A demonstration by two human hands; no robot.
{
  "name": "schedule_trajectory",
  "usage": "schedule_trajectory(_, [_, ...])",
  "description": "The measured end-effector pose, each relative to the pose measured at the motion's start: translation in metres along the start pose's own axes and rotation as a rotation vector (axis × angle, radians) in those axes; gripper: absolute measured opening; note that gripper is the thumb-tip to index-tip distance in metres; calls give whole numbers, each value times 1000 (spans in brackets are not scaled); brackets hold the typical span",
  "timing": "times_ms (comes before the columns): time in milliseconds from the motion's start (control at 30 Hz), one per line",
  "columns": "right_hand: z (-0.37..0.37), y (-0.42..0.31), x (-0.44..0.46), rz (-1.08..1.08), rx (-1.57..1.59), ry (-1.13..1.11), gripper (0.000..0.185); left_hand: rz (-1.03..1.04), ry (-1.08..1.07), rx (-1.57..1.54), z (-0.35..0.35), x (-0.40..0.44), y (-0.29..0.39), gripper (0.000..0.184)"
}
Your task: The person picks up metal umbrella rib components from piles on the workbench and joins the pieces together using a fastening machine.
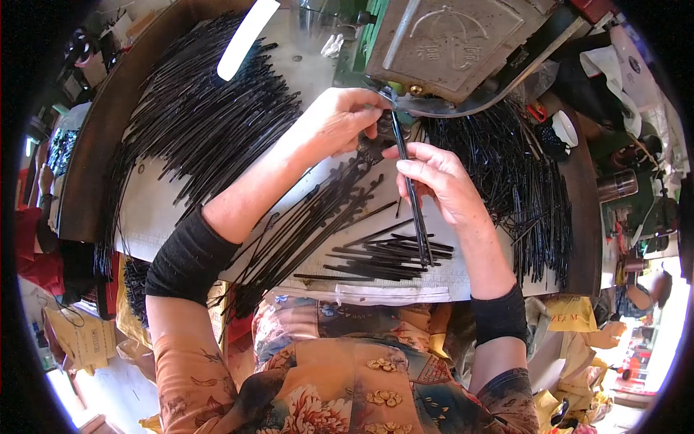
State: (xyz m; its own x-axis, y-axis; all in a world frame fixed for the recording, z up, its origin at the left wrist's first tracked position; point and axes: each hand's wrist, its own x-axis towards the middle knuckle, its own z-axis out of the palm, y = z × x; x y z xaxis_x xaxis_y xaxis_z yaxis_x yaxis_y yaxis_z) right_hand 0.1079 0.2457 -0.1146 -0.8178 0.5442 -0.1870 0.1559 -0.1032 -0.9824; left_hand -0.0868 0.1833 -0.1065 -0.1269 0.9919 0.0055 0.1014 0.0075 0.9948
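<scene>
My right hand [437, 181] is closed round a few long, thin black rods [413, 192] that look like umbrella ribs. They slant from the machine [441, 50] down toward the table's front edge. At their upper end, my left hand [345, 119] is pinched shut right by the machine's working point; what its fingertips hold is hidden. Below my hands, several short black rods [383, 257] lie in a loose pile. A bundle of jointed black ribs [311, 224] runs diagonally under my left forearm.
A large heap of black ribs [210, 108] covers the table's left side. Another heap [499, 173] lies at the right. A curved brown rim [90, 159] borders the table. A metal lever [499, 101] arcs in front of the machine. At the right stands a white cup [564, 129].
</scene>
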Motion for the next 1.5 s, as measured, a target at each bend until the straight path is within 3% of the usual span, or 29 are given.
schedule_trajectory(700, [-4,-2,-1,6,14,-33,33,13,-8,-124,-3,0,-6,30])
schedule_trajectory(1200, [-2,-4,1,16,-39,1,31,3,37,141,1,1,4,26])
schedule_trajectory(1400, [-4,2,1,29,1,-20,32,4,49,49,-2,0,-3,27])
schedule_trajectory(1500, [-4,3,0,46,49,-34,32,-34,75,149,-5,-1,-2,28])
